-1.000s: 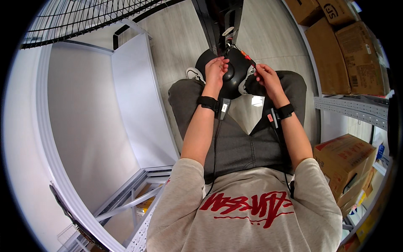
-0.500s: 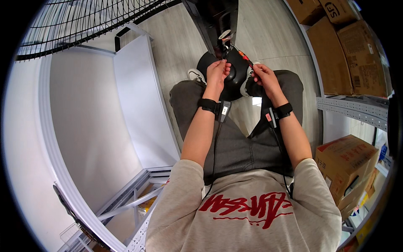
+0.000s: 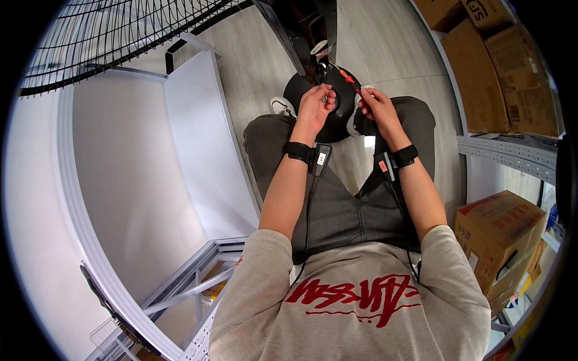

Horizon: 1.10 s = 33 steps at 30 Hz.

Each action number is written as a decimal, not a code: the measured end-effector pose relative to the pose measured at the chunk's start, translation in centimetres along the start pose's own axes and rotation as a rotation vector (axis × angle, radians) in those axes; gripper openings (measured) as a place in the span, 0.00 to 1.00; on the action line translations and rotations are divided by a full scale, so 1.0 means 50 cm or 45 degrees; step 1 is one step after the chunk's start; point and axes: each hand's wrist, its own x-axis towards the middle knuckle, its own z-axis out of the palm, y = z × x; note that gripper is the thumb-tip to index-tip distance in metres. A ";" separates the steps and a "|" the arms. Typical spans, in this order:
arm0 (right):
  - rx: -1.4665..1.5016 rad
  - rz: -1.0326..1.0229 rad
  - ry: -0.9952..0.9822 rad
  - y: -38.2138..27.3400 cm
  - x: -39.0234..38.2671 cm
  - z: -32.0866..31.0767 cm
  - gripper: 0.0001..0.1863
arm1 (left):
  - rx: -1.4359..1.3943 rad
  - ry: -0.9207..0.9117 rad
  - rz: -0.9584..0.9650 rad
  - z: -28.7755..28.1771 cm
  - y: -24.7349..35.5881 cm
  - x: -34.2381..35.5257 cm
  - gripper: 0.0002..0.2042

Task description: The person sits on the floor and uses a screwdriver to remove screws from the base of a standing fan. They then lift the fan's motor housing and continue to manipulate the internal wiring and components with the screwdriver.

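Note:
In front of me stands a tall dark panel-like body (image 3: 304, 36) on a round black base (image 3: 340, 111). A small round light-coloured part (image 3: 320, 51) and dark fittings show at its lower end. My right hand (image 3: 379, 108) is closed on the rear end of a slim red-and-black tool (image 3: 347, 76), perhaps a screwdriver. Its far end points up and left toward those fittings. My left hand (image 3: 316, 107) is just below the fittings, fingertips pinched together; what they hold, if anything, is too small to make out.
Cardboard boxes (image 3: 472, 78) stack on a shelf at the far right, with another box (image 3: 500, 234) lower down. A white shelf unit (image 3: 198, 138) stands on the left. A black wire fan guard (image 3: 132, 36) crosses the upper left. Wrist devices with cables (image 3: 322, 157) sit on both my wrists.
My left hand's fingers have shifted slightly and turned a little away from the fittings. My right hand keeps hold of the tool, raised very slightly. The view has shifted a little.

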 end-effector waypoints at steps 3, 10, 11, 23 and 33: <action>-0.014 -0.018 0.021 0.000 -0.001 0.000 0.12 | 0.003 0.002 0.008 0.002 -0.001 -0.002 0.06; 0.009 0.006 0.019 0.002 0.002 0.003 0.15 | 0.052 0.041 0.028 0.001 -0.001 -0.003 0.06; 0.026 0.015 0.013 0.000 0.001 0.004 0.15 | 0.056 0.043 0.032 0.000 -0.001 -0.002 0.05; 0.233 0.103 -0.024 0.013 0.022 -0.005 0.17 | 0.074 0.044 0.034 0.025 -0.015 0.010 0.06; -0.091 -0.233 0.157 0.031 0.018 0.005 0.14 | 0.237 0.075 0.067 0.078 -0.038 0.033 0.10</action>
